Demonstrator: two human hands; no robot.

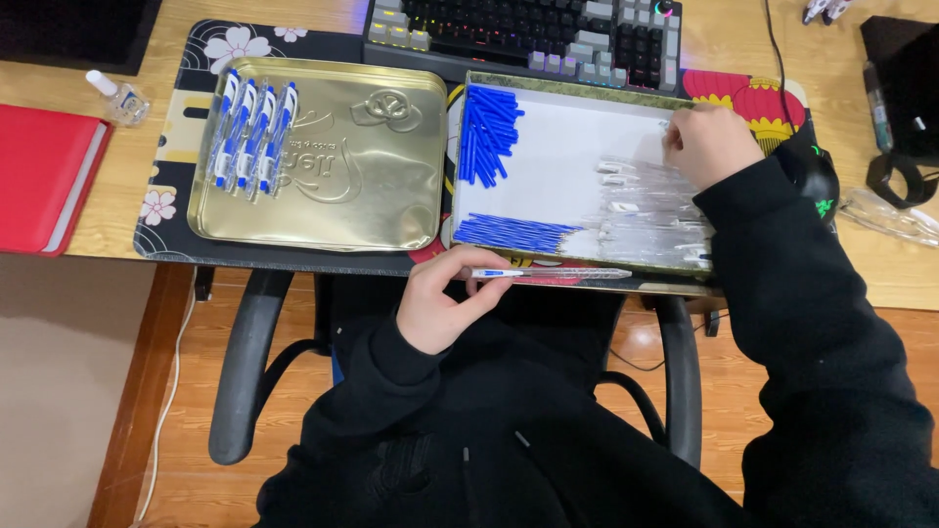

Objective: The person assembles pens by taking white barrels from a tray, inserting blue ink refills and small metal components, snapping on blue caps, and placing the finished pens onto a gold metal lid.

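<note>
Holding a clear pen (pixel 553 274), left hand (pixel 445 298) beside white tray (pixel 567 156).

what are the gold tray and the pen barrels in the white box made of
Gold tray: looks like thin metal, shiny, with embossed relief and glare. Pen barrels: probably clear plastic, see-through and glossy, the box's white floor showing through them.

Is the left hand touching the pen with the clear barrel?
Touching. The head view shows the left hand gripping the pen between its fingers at the blue end.
</note>
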